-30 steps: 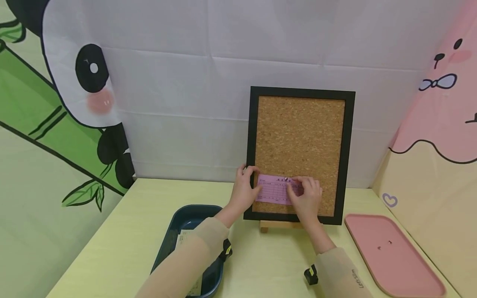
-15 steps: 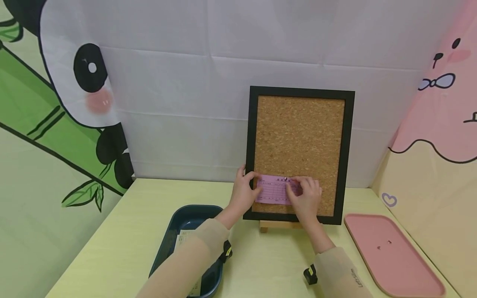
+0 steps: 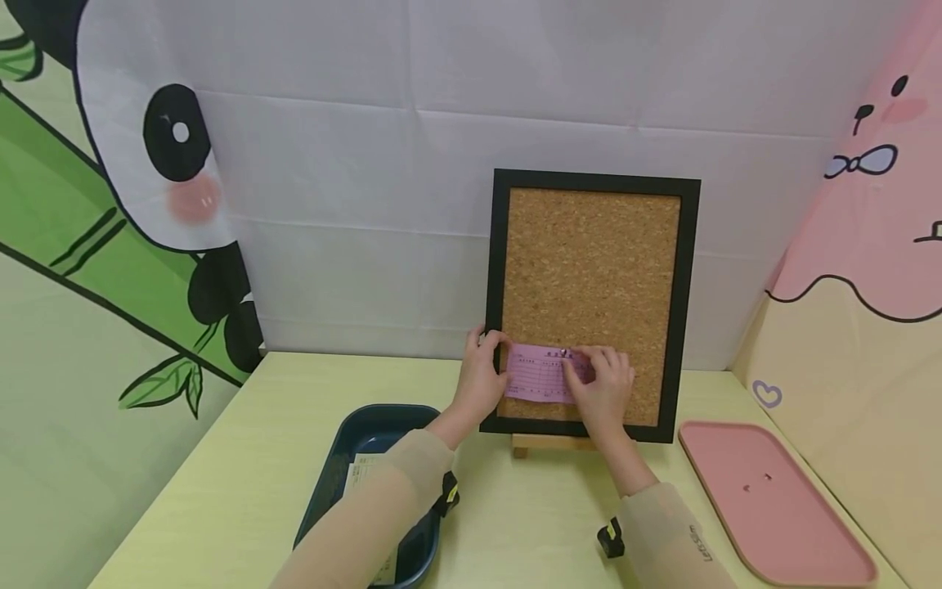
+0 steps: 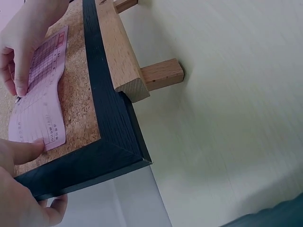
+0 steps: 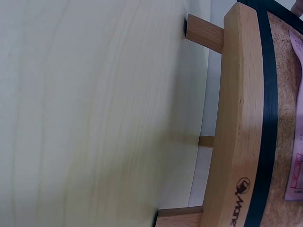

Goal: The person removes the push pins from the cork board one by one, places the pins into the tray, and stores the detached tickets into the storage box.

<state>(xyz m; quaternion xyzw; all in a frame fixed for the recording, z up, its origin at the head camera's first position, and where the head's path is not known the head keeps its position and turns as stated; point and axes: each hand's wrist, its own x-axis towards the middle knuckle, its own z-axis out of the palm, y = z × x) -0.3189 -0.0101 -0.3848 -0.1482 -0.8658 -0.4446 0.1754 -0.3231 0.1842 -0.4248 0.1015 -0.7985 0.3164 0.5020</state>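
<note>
A pink printed slip (image 3: 537,375) lies against the lower part of a black-framed corkboard (image 3: 592,270), which leans on a wooden stand (image 4: 125,61). A small shiny pushpin (image 3: 564,352) shows at the slip's top edge. My right hand (image 3: 607,388) has thumb and index fingertips right at this pin, pinching, and covers the slip's right end. My left hand (image 3: 482,372) grips the board's left side; in the left wrist view its thumb (image 4: 28,151) presses the slip's corner, while other fingers curl behind the frame. Only the slip's edge (image 5: 297,137) appears in the right wrist view.
A dark blue basin (image 3: 390,417) with printed papers (image 3: 361,470) stands under my left forearm. At right, a pink tray (image 3: 780,507) holds two tiny pins (image 3: 768,477). Behind the board hangs a pale cloth (image 3: 353,204). The wrist cameras' dark mounts show beside both sleeves.
Both hands stay almost in place at the slip. The left index finger shifts slightly on the board's edge, and the head view drifts a little.
</note>
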